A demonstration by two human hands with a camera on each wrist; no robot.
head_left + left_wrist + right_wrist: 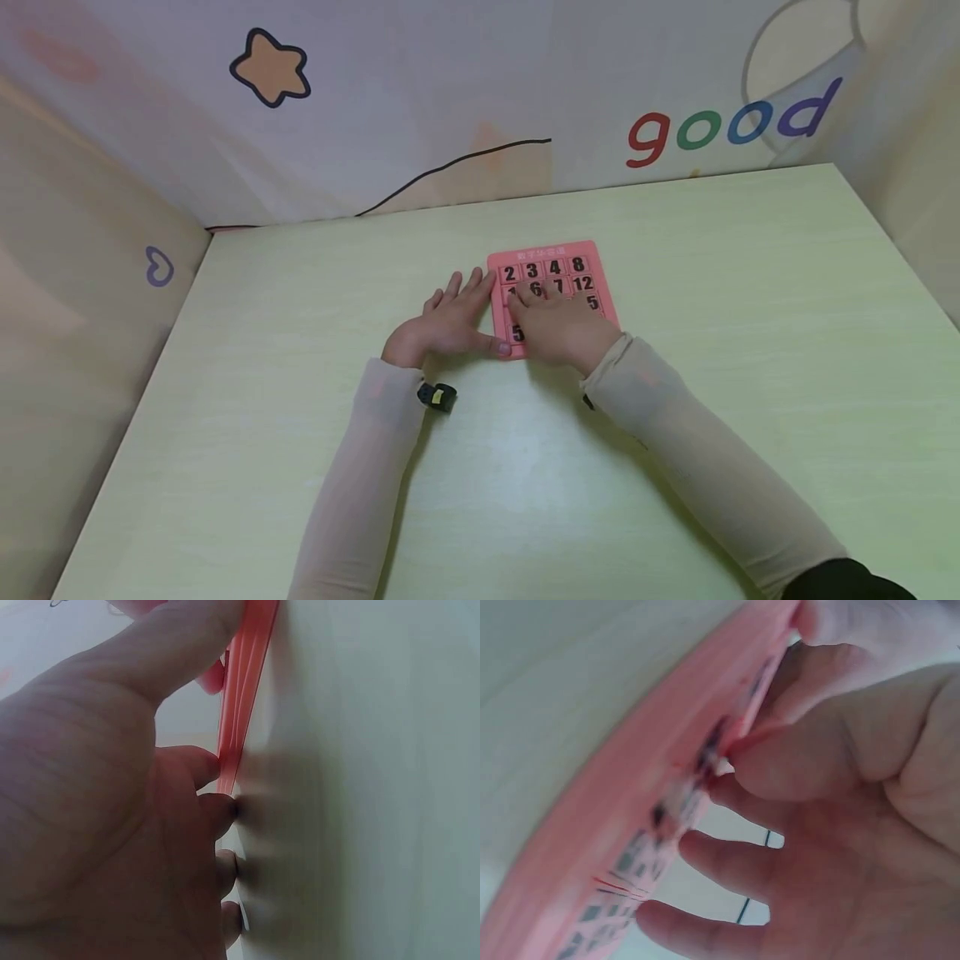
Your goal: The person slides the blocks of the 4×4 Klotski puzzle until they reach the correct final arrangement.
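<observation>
Two pale sleeves [352, 483] reach up from the bottom of the head view, nearest the camera; one dark cuff [847, 579] at lower right. Your two hands meet at one pink number board [558, 275], lying on one pale green table [225, 417], toward its far side. Your left hand [453, 325]: grip released, fingers straight, against the board's left edge. Your right hand [566, 329] lies over the lower rows, fingertips on tiles [577, 265]. Top row, four counted: 2, 3, 4, 8; lower ones partly covered, total not countable. One black device [438, 397] at your left wrist. Wall [420, 92] behind: one star [270, 68], four letters [731, 127] reading "good".

Left wrist view: your thumb reaches to the board's side; four fingers below, the uppermost at the board, three tips at the table.

Right wrist view: your thumb and fingertips meet the board's face, unclenched, clasping nothing. Numbers blurred.
</observation>
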